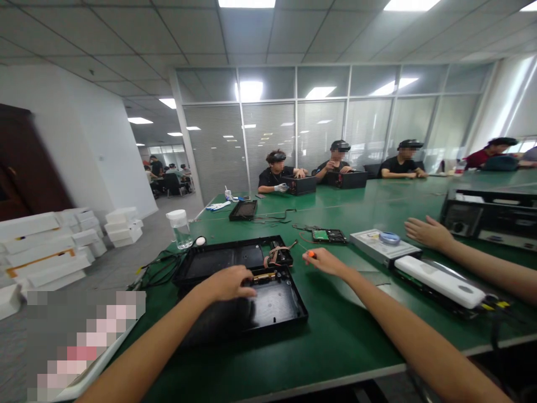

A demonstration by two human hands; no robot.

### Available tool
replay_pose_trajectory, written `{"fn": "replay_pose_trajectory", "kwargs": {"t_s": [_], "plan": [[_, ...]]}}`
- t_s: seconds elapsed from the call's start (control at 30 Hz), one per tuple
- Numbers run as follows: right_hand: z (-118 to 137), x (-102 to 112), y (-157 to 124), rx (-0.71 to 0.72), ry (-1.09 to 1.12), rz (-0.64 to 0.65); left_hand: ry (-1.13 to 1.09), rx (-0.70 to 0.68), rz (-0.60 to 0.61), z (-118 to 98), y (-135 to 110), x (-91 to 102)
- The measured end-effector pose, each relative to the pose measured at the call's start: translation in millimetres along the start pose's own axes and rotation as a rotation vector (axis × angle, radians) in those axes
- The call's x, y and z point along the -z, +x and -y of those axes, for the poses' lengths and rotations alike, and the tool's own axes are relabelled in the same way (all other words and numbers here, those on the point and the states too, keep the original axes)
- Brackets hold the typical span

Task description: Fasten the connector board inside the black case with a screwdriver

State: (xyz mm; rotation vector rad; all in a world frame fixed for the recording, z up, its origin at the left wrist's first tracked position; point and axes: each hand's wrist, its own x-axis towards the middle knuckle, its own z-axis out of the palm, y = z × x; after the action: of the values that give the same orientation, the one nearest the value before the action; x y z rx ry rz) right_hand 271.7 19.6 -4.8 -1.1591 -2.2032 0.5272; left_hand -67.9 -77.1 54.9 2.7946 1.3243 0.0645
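Shallow black rectangular plastic tray [279, 308]: near centre, on green tabletop [335, 350]; left hand [230, 283] over its far left part, grip impossible to tell.
Slim orange-handled tool [311, 254]: pinched in right hand [328, 262], right of tray.
Step, as judged: fastener work. Next move calls for guiding the tip accurately, tray steadied.
Beyond: larger black plastic shell [218, 257], bundled thin wires [277, 256] at right.

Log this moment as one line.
left hand: at black casing | right hand: holding orange-handled tool | clear bottle: upright, green table
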Motion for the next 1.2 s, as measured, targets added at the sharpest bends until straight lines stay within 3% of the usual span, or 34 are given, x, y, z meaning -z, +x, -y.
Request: {"fn": "replay_pose_trajectory", "kwargs": {"t_s": [0.07, 0.2, 0.33, 0.43, 0.53, 0.6, 0.7, 0.9, 1.07, 1.2], "plan": [[14, -13, -1, 0.06, -0.106, 0.083, 0.1, 0.032, -0.121, 17, 23, -3.9], [30, -28, -3, 0.133, -0.228, 0.125, 0.24, 0.051, 0.062, 41, 53, -10.7], [27, -33, -2, 0.142, -0.232, 0.123, 0.317, 0.116, 0.181, 35, 59, -3.5], [23, -32, 0, 0.131, -0.205, 0.072, 0.363, 0.129, 0.075, 9, 63, -1.3], [19, -28, 2, 0.12, -0.171, 0.007, 0.389, -0.132, -0.111, -26, 77, -12.4], [17, -24, 1, 0.124, -0.163, -0.02, 0.388, -0.319, -0.105, -44, 91, -26.0], [11, -19, 0, 0.119, -0.161, -0.035, 0.359, -0.414, -0.122, -54, 108, -45.9], [3, -17, -1, 0.109, -0.159, -0.045, 0.132, -0.452, -0.242, -42, 106, -56.7], [6, -15, -1, 0.122, -0.159, -0.054, 0.026, -0.26, -0.381, -37, 100, -51.5], [5, -13, -1, 0.118, -0.171, -0.069, -0.022, -0.197, -0.403, -33, 103, -56.2]]}}
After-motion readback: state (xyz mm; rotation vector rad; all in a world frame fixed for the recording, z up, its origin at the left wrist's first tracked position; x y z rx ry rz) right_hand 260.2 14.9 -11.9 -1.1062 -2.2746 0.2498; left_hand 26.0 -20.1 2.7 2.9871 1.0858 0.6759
